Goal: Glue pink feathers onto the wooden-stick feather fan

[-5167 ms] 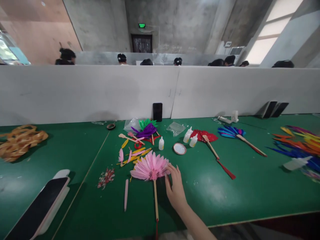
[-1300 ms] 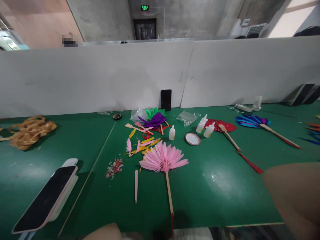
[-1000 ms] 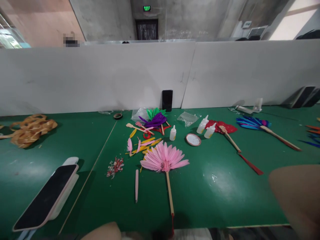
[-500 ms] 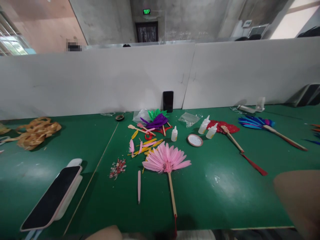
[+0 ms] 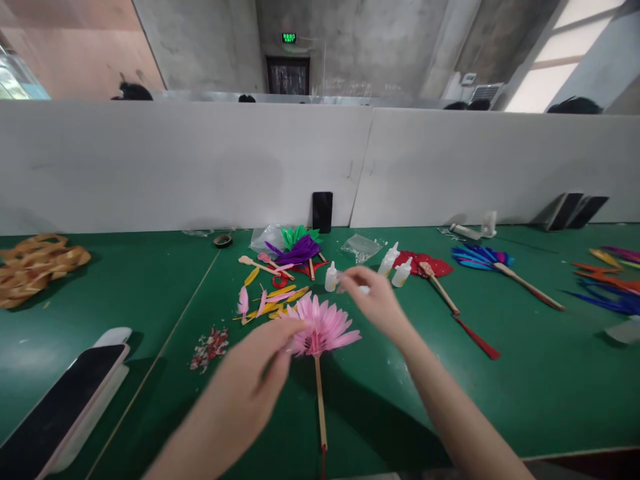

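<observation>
While the left hand point(image 5: 253, 370) partly hides its left edge, the pink feather fan point(image 5: 325, 328) lies splayed on the green table point(image 5: 470, 393), pale straight handle point(image 5: 321, 403) ending in red cord point(image 5: 324, 460). Right hand point(image 5: 375, 301) near nozzle bottle point(image 5: 331, 279); blurred, cannot tell whether either hand's fingers are closed.

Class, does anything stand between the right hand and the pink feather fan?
Nothing visible does: only green table shows in the gap between the right hand and the pink feather fan. The left hand overlaps the fan's left side here.
</observation>
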Available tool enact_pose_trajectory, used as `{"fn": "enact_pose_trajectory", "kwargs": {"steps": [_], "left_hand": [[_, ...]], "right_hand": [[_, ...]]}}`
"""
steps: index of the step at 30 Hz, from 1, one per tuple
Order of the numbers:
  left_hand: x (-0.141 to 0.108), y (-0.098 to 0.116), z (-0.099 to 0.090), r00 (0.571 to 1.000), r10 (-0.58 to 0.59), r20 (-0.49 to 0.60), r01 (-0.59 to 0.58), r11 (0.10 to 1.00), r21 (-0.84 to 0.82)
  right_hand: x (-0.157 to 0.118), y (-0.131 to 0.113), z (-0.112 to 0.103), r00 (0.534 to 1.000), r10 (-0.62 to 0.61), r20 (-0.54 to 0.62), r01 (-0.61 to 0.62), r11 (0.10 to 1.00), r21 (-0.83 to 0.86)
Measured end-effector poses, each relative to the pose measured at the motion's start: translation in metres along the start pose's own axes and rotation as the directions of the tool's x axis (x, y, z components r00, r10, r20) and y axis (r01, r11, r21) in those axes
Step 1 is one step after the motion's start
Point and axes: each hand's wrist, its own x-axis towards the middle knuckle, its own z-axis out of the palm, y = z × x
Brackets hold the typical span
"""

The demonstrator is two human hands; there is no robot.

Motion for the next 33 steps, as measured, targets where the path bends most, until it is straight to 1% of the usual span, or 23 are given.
{"fn": "enact_pose_trajectory", "kwargs": {"steps": [2,3,4,5,6,8,12,16,22,33], "left_hand": [[0.0,0.006,0.036,0.996,0.075,0.058,-0.077,0.996,0.047],[-0.004,0.007,0.053,0.988,0.128,0.087,-0.135,0.988,0.078],[-0.009,0.008,0.069,0.977,0.161,0.139,-0.174,0.981,0.083],[-0.015,0.007,0.082,0.964,0.206,0.169,-0.222,0.972,0.08],[-0.021,0.005,0.092,0.956,0.227,0.186,-0.245,0.966,0.082],[-0.029,0.0,0.101,0.944,0.251,0.215,-0.274,0.958,0.084],[-0.03,-0.007,0.098,0.93,0.247,0.271,-0.277,0.958,0.077],[-0.027,-0.005,0.097,0.924,0.233,0.304,-0.265,0.962,0.068],[-0.03,-0.004,0.103,0.917,0.236,0.321,-0.262,0.964,0.04],[-0.029,-0.004,0.102,0.917,0.231,0.326,-0.26,0.965,0.046]], "right_hand": [[0.002,0.019,0.025,0.994,0.02,0.111,-0.006,0.992,-0.129],[0.002,0.029,0.037,0.988,0.03,0.153,0.001,0.98,-0.197],[0.001,0.038,0.047,0.986,0.04,0.165,-0.004,0.977,-0.212],[-0.001,0.046,0.055,0.983,0.049,0.174,-0.009,0.974,-0.225],[-0.002,0.052,0.061,0.982,0.059,0.177,-0.018,0.973,-0.23],[-0.005,0.06,0.068,0.981,0.076,0.18,-0.032,0.972,-0.233],[-0.006,0.066,0.072,0.981,0.098,0.166,-0.063,0.977,-0.204],[-0.007,0.067,0.075,0.984,0.118,0.133,-0.096,0.982,-0.164],[-0.008,0.066,0.074,0.985,0.144,0.094,-0.133,0.984,-0.115],[-0.01,0.068,0.074,0.979,0.195,0.066,-0.189,0.978,-0.086]]}}
